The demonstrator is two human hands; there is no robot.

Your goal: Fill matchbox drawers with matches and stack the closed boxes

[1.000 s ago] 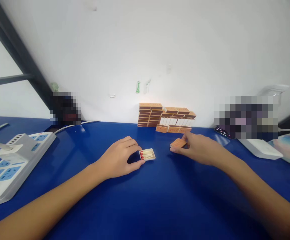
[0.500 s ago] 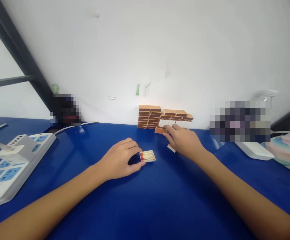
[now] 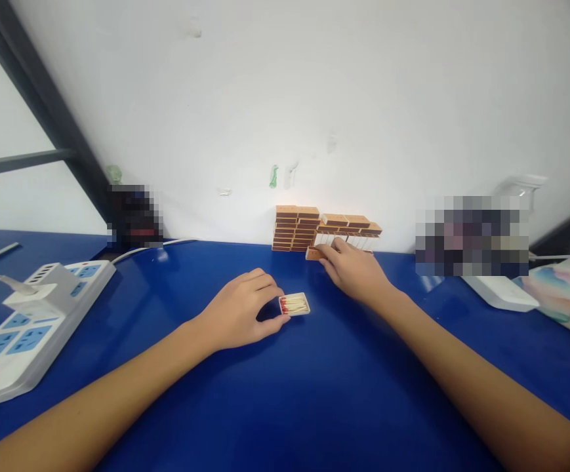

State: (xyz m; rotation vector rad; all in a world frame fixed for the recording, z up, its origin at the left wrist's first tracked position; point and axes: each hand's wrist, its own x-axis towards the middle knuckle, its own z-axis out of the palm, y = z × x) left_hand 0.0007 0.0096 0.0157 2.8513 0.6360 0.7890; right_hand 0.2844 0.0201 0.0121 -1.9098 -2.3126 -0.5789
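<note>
My left hand [image 3: 243,311] has its thumb and forefinger around the left end of a small white matchbox tray [image 3: 307,303]. Red-headed matches [image 3: 293,305] lie in that tray, heads towards my hand. Against the wall, my right hand [image 3: 356,269] pinches the right end of a brown matchbox [image 3: 311,254] with thumb and fingertips. This box sits low in front of the stacks, its right part covered by my fingers. Behind it rise a tall stack of matchboxes [image 3: 294,229] on the left and a lower group of matchboxes [image 3: 348,223], with white parts showing, on the right.
A white power strip [image 3: 68,314] with a plug and cable lies on the blue table [image 3: 285,400] at left. To the right are a white device [image 3: 501,293] and a pastel-patterned item [image 3: 563,292]. Blurred dark objects stand near the wall on both sides.
A white piece seen under my right hand no longer shows. My right hand has shifted slightly towards the stacks, still at the front matchbox. My left hand stays at the tray; the view shifted slightly.
</note>
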